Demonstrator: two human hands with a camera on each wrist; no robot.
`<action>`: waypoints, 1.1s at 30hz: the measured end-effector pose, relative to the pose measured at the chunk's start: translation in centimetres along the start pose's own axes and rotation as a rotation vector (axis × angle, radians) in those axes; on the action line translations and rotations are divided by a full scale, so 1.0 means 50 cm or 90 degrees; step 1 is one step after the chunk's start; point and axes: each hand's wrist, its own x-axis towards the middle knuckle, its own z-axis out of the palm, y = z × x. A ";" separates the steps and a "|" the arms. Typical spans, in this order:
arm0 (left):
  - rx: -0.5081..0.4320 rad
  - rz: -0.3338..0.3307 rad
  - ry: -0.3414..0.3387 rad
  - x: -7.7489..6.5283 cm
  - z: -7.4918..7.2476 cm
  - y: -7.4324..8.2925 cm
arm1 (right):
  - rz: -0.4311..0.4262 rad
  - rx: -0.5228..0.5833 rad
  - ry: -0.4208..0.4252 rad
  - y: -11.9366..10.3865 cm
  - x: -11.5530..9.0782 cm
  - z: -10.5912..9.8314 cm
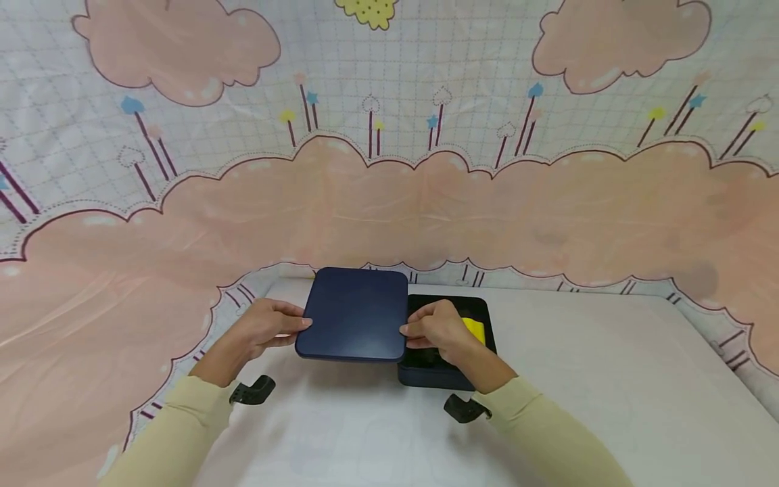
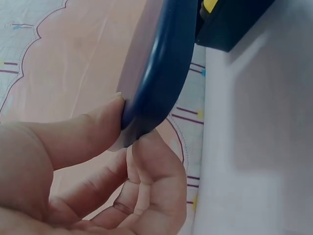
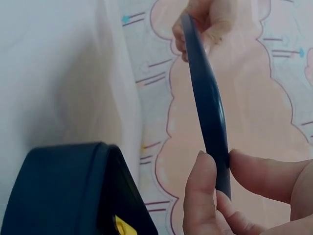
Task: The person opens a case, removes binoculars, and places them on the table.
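Observation:
A dark navy, square lid with rounded corners (image 1: 358, 314) is held above the white table, left of a matching box. My left hand (image 1: 272, 326) pinches its left edge between thumb and fingers; the left wrist view shows this hand (image 2: 151, 176) on the lid's corner. At the opposite edge my right hand (image 1: 437, 329) pinches the lid, thumb on top and fingertips beneath. The box (image 1: 447, 378) stands uncovered on the table, partly hidden behind the right hand and the lid. Inside it lies something yellow (image 1: 474, 329), whose kind I cannot tell.
White table surface (image 1: 584, 365) stretches to the right and in front of the box. A cloth backdrop with peach clouds (image 1: 426, 210) rises behind the table and along its sides. Black wrist cameras (image 1: 253, 390) sit below both hands.

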 end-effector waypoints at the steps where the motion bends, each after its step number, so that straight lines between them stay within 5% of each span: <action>1: 0.000 0.002 0.002 0.000 -0.003 -0.002 | 0.001 0.004 -0.003 0.000 0.000 0.003; 14: 0.001 0.033 -0.035 -0.015 -0.046 -0.025 | 0.006 0.019 -0.017 0.000 0.002 0.044; 24: 0.026 -0.004 -0.001 -0.022 -0.065 -0.033 | -0.001 0.007 -0.021 0.005 0.004 0.077; 33: 0.019 -0.003 -0.013 -0.019 -0.076 -0.045 | -0.005 -0.017 -0.020 0.008 0.003 0.095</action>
